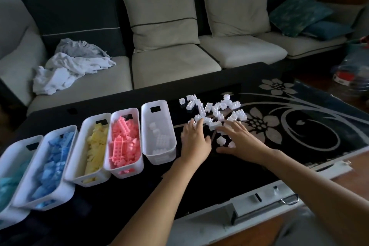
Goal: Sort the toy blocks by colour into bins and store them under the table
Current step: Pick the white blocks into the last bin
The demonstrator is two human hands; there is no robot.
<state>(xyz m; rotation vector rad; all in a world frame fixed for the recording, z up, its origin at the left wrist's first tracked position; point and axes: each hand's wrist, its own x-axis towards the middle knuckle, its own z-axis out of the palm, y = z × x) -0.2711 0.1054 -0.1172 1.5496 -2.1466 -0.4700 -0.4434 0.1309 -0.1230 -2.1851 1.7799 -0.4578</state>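
Sorting looks nearly done, judging from the head view. Five plastic bins stand side by side on the dark counter: the teal bin, cut off by the left edge, then the blue bin, the yellow bin and the pink bin, each well filled with blocks of its own colour. The white bin, rightmost in the row, holds only a shallow layer. Just to its right lie the white blocks, a loose scatter on the counter, some clipped together in short chains. No other colour shows among them. What is left, I judge, is to gather this pile into the white bin and then put all five bins under the counter, which has not begun.

Both hands are at the near edge of the scatter. The left hand has its fingers stretched onto the blocks nearest the white bin, grasping nothing that I can make out. The right hand is spread flat, fingers apart, over a few loose pieces.

The blocks are small, hard, studded plastic with square edges. The bins are translucent, oblong and round-cornered, with a handle slot at the end. The counter top is glossy black with a pale flower pattern.
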